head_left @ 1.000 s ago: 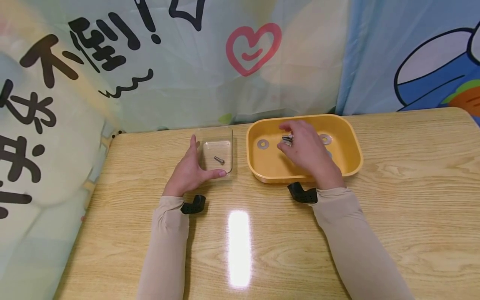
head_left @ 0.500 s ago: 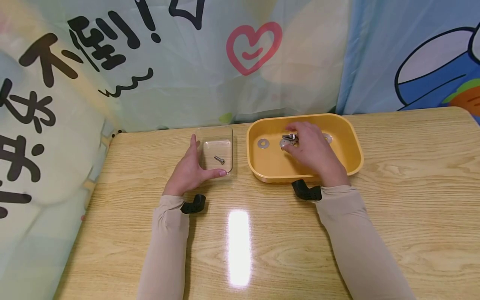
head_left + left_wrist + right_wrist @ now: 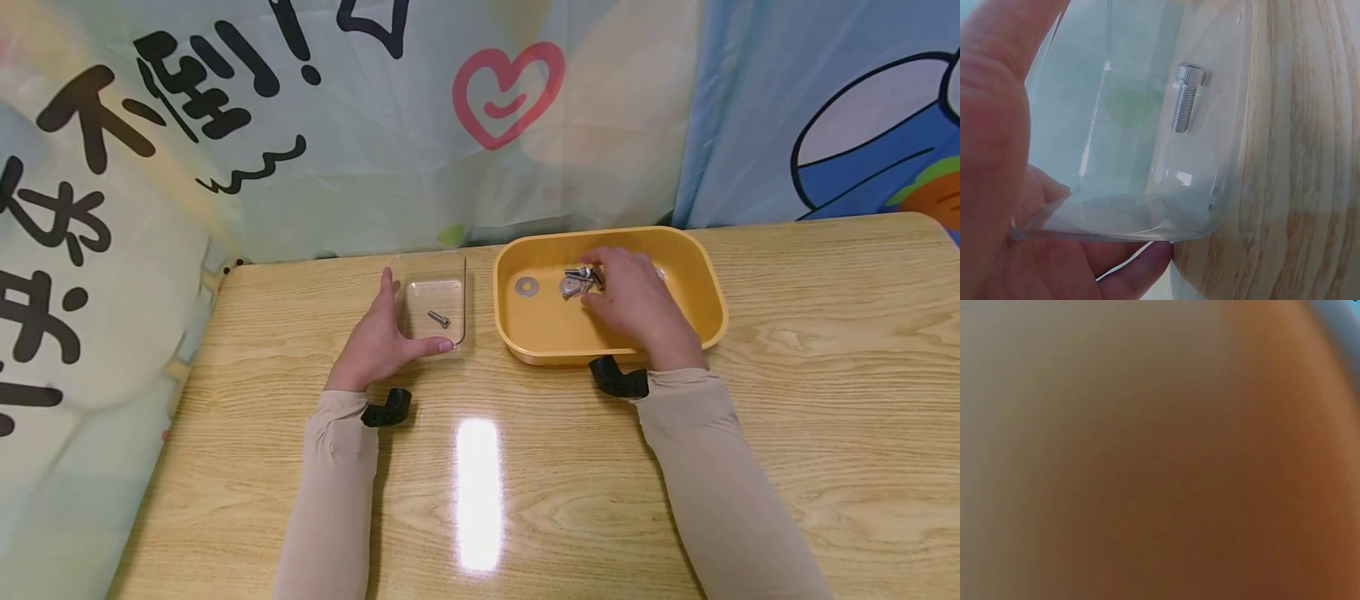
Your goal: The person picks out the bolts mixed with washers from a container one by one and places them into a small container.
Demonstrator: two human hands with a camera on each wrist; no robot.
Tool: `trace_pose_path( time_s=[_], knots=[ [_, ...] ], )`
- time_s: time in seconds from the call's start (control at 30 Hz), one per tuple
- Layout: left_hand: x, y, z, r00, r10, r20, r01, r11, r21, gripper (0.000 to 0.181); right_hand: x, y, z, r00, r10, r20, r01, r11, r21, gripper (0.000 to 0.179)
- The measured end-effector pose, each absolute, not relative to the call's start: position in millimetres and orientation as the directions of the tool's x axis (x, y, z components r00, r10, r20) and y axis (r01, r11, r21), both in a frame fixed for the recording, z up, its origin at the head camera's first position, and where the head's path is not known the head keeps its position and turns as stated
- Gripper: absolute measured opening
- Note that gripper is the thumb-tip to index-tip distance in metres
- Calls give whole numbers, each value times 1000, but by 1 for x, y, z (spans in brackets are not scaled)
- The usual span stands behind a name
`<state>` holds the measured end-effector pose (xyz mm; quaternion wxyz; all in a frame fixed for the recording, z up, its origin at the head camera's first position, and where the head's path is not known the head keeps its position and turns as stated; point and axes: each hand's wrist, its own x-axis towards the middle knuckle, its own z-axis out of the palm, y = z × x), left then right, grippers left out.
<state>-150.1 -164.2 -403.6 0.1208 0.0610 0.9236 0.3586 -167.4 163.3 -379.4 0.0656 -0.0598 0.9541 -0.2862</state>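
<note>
In the head view my left hand [image 3: 372, 346] holds a clear plastic box [image 3: 459, 300] by its left side, thumb along the front edge. One metal socket-head screw [image 3: 1184, 100] lies inside it, seen close in the left wrist view, where fingers [image 3: 1135, 275] curl round the box. My right hand [image 3: 637, 300] is inside a yellow tray [image 3: 525, 337], thumb and forefinger apart at a small pile of metal screws [image 3: 581, 273] and washers [image 3: 570, 286]. The other fingers are hidden, and I cannot tell whether they hold a screw. The right wrist view is a brown and orange blur.
A loose washer [image 3: 527, 287] lies in the tray's left part. Both containers stand at the back of the wooden table [image 3: 420, 483], close to a printed cloth backdrop [image 3: 360, 167]. A gap separates the box from the tray.
My right hand has shifted right and slightly towards me within the tray, baring more of the screw and washer pile. My left hand and the clear box have kept their place.
</note>
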Motion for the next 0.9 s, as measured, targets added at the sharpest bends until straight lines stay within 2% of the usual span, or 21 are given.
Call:
trace_pose_path(
  time_s=[0.47,0.9],
  knots=[
    [-150,-165,-404,-962,203,-184,21,724,689,141,-170,167,-385,-971,-195,-137,-99,853,-512,53],
    [-150,-165,-404,-962,197,-191,16,733,680,141,-172,172,-387,-965,-187,-182,-88,889,-450,44]
  ],
)
